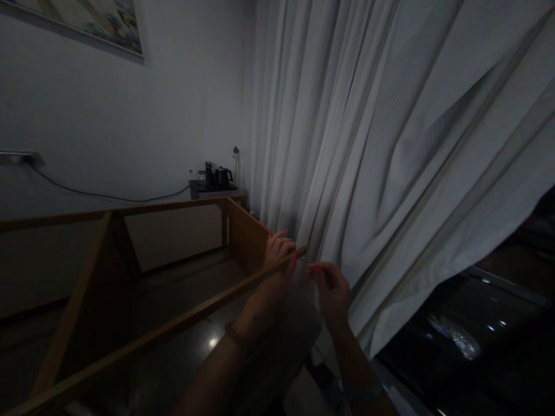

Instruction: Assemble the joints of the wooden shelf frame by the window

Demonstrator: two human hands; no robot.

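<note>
A wooden frame (pixel 182 319) with several brown boards stretches from the lower left toward the middle of the head view. At the near rail's far end, my left hand (pixel 280 271) is closed around the wood, with the thumb on the near side and the fingers over the far side. Just right of that end, my right hand (pixel 332 289) is closed in a pinch, its fingertips close to the rail. Something thin seems to run between those fingertips and the rail end, but the dim light hides what it is.
A long white curtain (pixel 329 133) hangs close along the right. Behind the frame, a black kettle (pixel 222 177) stands on a small cabinet (pixel 208 190) by the wall. A dark cable (pixel 108 198) runs along the wall, and a picture (pixel 99 26) hangs upper left.
</note>
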